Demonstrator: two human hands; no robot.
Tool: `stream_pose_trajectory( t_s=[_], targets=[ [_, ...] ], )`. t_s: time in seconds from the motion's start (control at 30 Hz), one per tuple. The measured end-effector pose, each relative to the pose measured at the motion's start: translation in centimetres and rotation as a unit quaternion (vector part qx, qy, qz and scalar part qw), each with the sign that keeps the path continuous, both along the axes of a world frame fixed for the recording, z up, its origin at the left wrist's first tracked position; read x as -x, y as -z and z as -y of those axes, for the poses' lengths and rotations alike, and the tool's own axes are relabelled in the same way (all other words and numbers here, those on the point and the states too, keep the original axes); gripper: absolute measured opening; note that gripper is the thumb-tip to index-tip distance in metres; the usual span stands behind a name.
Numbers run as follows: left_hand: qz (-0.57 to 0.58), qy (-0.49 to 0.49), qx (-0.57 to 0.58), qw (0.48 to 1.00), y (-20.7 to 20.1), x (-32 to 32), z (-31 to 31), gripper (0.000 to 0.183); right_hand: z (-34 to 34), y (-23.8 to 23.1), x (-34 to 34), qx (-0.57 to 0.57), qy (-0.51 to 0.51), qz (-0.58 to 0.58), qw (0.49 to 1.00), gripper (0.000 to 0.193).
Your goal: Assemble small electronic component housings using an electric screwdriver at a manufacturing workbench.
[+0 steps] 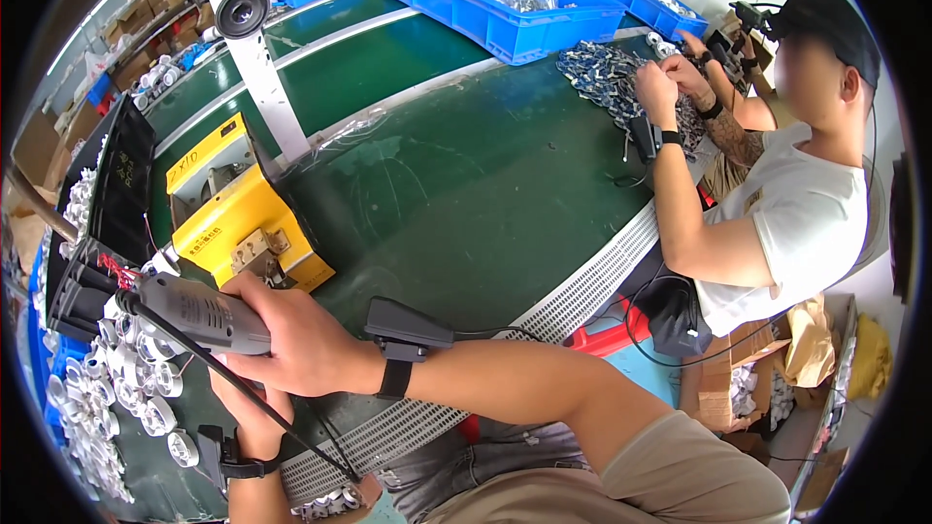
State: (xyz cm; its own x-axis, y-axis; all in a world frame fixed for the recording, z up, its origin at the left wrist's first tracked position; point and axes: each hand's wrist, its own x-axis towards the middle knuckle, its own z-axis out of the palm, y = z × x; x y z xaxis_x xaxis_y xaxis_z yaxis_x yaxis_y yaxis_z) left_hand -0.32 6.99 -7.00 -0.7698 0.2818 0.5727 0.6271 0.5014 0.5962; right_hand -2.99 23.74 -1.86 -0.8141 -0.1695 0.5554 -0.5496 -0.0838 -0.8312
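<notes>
My right hand (301, 335) is wrapped round a grey corded power tool (204, 313) with vent slots, which looks like an electric screwdriver. Its black cord runs down past my wrists. Beneath the tool, my left hand (250, 417) has its fingers bent; the tool and my right hand partly cover them, so what they hold cannot be made out. Close by on the left lie several round white and silver parts (146, 378) in a heap. Just beyond my right hand stands a yellow machine (243, 213) with a metal block on its front.
A black bin (116, 175) stands at the left. Blue trays (500, 24) sit at the far side of the green table (437, 175). To the right, a co-worker (796, 204) handles something by a pile of small metal parts (607, 82). A white post (257, 78) rises behind the machine.
</notes>
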Motion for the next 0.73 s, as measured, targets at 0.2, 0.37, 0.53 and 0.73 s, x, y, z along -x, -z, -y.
stream_pose_trajectory(
  t_s=[0.2,0.37,0.53,0.73],
  targets=[
    [-0.029,-0.001,0.014,0.999,-0.3,0.1,-0.3,0.054,0.1,-0.1,-0.1,0.024,0.003,-0.002,1.000,0.043],
    [-0.079,-0.052,-0.016,0.995,-1.1,0.2,-1.6,0.038,-0.1,0.0,0.0,0.020,0.002,-0.001,1.000,0.044],
    [-0.055,-0.020,0.063,0.996,-0.6,0.1,-0.2,0.051,0.1,-0.1,-0.1,0.026,0.015,-0.009,1.000,0.044],
    [-0.048,-0.025,0.087,0.995,-0.4,0.2,0.3,0.065,0.1,0.0,0.1,0.008,0.006,-0.002,1.000,0.046]
  ],
)
